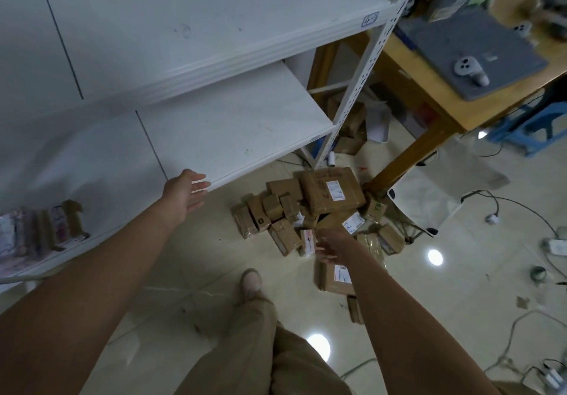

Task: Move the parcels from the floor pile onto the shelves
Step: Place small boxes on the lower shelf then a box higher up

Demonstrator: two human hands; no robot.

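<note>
A pile of brown cardboard parcels point(306, 207) lies on the floor beside the shelf's right post, the largest box point(331, 190) on top with a white label. White metal shelves point(233, 127) fill the upper left. Several parcels point(46, 229) stand on the lower shelf board at far left. My left hand point(185, 193) is open, fingers straight, at the front edge of the lower shelf board. My right hand point(333, 246) hovers open above the near side of the pile, holding nothing. Another labelled parcel point(336, 278) lies just under my right forearm.
A wooden table point(429, 109) with a grey mat stands at right, its leg beside the pile. A white folding chair point(429, 201), a blue stool point(534, 127) and loose cables point(521, 207) cross the floor at right. My leg and shoe point(251, 284) are below centre.
</note>
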